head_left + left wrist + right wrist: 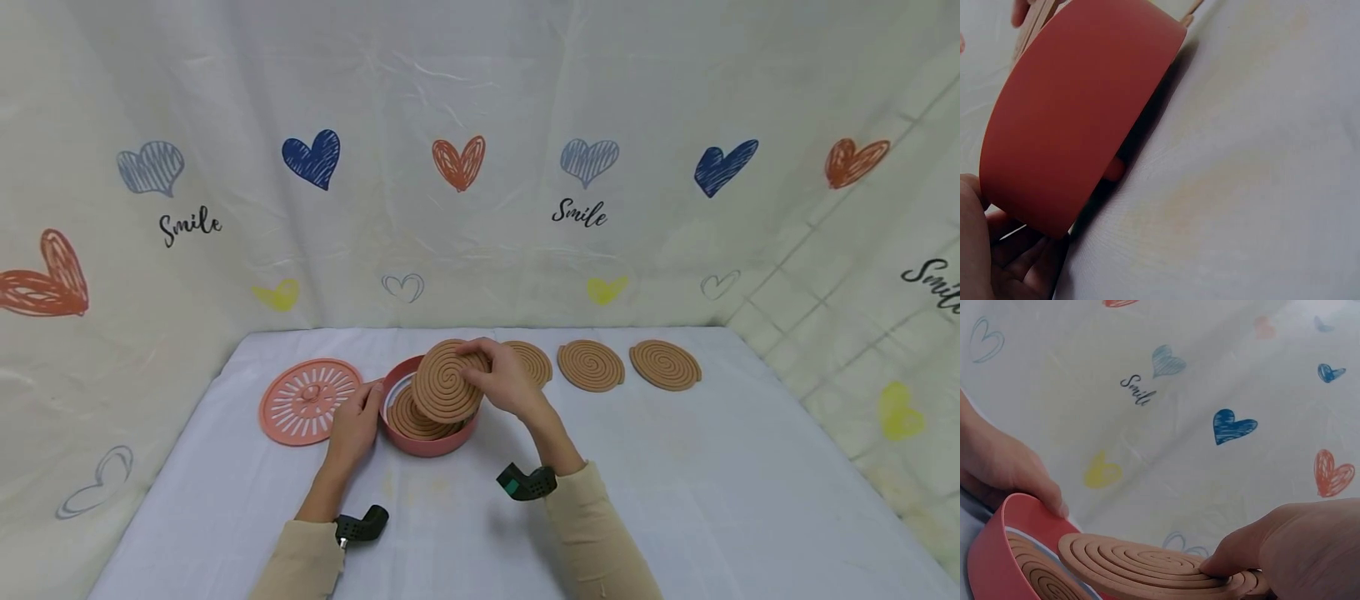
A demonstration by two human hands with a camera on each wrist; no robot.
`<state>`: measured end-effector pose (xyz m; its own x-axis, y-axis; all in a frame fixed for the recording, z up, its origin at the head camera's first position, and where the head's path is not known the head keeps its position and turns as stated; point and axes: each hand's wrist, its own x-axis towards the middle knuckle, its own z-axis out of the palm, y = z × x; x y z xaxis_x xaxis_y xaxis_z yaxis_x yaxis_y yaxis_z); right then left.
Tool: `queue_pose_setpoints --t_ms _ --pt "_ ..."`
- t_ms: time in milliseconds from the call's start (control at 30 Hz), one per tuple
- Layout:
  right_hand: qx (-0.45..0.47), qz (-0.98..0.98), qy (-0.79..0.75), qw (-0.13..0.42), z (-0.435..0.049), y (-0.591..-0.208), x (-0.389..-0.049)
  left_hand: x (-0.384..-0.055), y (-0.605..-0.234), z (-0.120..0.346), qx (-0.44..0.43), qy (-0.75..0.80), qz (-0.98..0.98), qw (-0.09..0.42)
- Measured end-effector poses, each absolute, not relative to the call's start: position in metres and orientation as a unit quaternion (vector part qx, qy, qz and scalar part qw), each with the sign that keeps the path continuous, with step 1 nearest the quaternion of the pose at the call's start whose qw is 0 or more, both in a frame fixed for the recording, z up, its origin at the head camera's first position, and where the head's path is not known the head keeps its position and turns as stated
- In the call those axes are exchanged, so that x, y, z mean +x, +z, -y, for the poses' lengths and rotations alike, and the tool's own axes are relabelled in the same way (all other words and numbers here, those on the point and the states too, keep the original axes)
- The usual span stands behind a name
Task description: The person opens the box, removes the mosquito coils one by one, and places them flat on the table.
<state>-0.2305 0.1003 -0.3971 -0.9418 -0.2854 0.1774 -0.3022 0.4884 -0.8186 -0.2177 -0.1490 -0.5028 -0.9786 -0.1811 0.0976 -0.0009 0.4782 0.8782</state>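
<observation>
My left hand (354, 427) grips the left edge of a round red mosquito coil holder (427, 447); in the left wrist view its fingers reach under the red wall, and the holder's base looks slightly raised on that side. Inside the holder lies a brown mosquito coil (1050, 578). Over the opening, my right hand (507, 380) pinches another mosquito coil (442, 385) by its right edge, thumb on the upper face. That coil is tilted in the head view and partly covers the one inside. How many coils lie in the holder I cannot tell.
Left of the holder lies its slotted pink lid (288, 408) with a small knob. To the right, three more coils lie in a row: one partly behind my right hand (534, 363), a middle coil (591, 365) and a far-right coil (666, 365). A patterned curtain (495, 250) hangs behind the white-covered table.
</observation>
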Motion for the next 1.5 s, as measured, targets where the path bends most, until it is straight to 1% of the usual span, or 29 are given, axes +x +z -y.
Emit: queue_pose_setpoints --t_ms 133,433,800,1133,1500 --pt "0.17 0.859 0.483 0.013 -0.103 -0.396 -0.228 -0.219 -0.504 0.148 0.047 -0.506 0.856 0.101" --pt "0.157 0.862 0.482 0.031 -0.111 -0.399 -0.223 -0.218 -0.504 0.149 0.041 -0.508 0.854 0.102" --pt "0.155 0.866 0.468 0.083 -0.127 -0.399 -0.214 -0.219 -0.506 0.15 0.041 -0.516 0.85 0.097" --pt "0.139 0.869 0.469 0.078 -0.146 -0.408 -0.205 -0.219 -0.506 0.151 0.049 -0.52 0.849 0.087" --pt "0.134 0.874 0.461 0.081 -0.168 -0.411 -0.198 -0.217 -0.504 0.152 0.044 -0.52 0.848 0.089"
